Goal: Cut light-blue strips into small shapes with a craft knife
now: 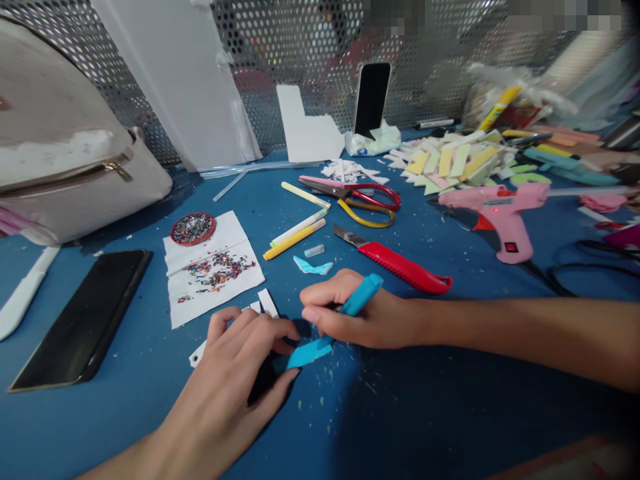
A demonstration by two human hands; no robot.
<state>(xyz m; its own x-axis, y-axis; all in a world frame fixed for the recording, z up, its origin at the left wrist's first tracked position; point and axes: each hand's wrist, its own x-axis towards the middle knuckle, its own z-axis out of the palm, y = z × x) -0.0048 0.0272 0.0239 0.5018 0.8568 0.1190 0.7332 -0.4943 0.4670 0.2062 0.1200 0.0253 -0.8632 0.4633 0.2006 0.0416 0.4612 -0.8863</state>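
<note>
Right hand [373,312] holds marker [363,295]; left hand [237,370], blue strip [306,355].

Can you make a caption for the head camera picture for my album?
The left hand steadies a blue strip while the right hand holds a blue marker to it.

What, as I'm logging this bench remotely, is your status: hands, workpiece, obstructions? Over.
Left hand holding blue strip. Right hand gripping blue marker, tip end at strip. Red cutter just beyond right hand, blade exposed, not over the strip.
</note>
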